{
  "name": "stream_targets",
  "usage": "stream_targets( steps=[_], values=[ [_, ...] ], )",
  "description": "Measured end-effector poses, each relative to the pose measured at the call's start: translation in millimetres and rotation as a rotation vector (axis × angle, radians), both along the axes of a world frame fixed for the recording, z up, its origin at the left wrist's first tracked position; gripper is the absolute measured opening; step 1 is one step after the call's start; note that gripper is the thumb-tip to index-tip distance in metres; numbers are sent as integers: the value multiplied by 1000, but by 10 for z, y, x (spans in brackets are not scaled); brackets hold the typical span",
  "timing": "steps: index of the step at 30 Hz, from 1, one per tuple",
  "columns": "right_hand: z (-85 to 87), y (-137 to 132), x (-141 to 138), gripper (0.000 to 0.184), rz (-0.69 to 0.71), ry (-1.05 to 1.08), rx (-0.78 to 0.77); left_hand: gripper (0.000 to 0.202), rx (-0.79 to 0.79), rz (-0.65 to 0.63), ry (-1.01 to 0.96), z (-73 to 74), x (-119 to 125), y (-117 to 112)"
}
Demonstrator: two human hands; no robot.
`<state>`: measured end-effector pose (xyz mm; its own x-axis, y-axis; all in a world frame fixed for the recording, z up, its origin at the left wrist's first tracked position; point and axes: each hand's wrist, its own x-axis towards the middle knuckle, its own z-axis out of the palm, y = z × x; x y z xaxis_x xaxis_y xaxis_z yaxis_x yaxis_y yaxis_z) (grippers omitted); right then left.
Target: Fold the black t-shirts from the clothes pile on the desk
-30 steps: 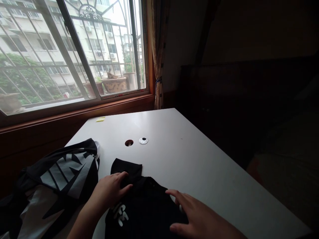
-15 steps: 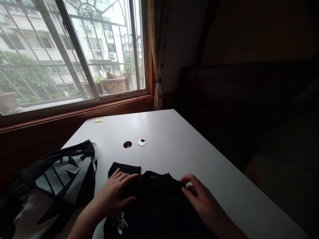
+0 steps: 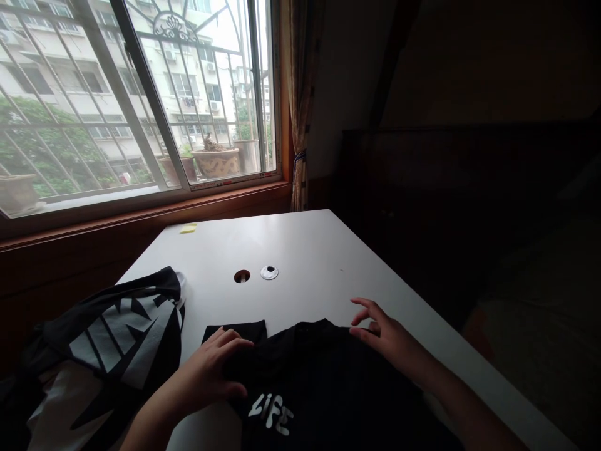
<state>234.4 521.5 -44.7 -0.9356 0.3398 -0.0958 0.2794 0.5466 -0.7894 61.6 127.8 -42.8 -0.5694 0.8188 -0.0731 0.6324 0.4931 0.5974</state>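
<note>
A black T-shirt (image 3: 328,382) with white "LIFE" lettering lies at the near edge of the view, its collar toward the far side. My left hand (image 3: 218,363) rests over the shirt's left side by the sleeve, thumb and fingers apart. Just beyond that hand the sleeve edge lies flat on the table. At the shirt's right shoulder, my right hand (image 3: 380,329) has its fingers spread, with the thumb close to the cloth. Whether that thumb touches the fabric I cannot tell. The shirt's lower part is out of view.
A black and white drawstring bag (image 3: 126,338) with big lettering lies on the left of the white table (image 3: 300,250). Farther back are a round cable hole (image 3: 241,276), its loose cover (image 3: 269,272) and a yellow sticky note (image 3: 188,228). A barred window stands behind.
The shirt has shifted to the right, showing all of the lettering. My right hand has come off the shoulder cloth, with its fingers spread. My left hand has moved slightly left and nearer.
</note>
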Motion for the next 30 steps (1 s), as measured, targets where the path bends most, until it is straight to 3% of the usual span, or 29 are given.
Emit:
stream_targets(
  steps=[3, 6, 13, 19, 23, 30],
  values=[
    [-65, 102, 116, 78, 3, -130, -69, 67, 13, 29, -163, 2, -45, -123],
    [-155, 165, 229, 81, 64, -189, -154, 60, 38, 35, -210, -35, -111, -247],
    [-274, 182, 327, 84, -6, -244, -259, 11, 88, 113, -16, -191, -300, -327],
    [-190, 138, 216, 45, 106, -313, -241, 33, 349, 309, -4, -61, -293, -235],
    [-168, 119, 164, 42, 92, -219, -181, 42, 515, 523, -124, -48, -252, -220],
    [-66, 90, 191, 35, 149, -323, -272, 45, 610, 621, -136, -76, -177, -141]
  ],
)
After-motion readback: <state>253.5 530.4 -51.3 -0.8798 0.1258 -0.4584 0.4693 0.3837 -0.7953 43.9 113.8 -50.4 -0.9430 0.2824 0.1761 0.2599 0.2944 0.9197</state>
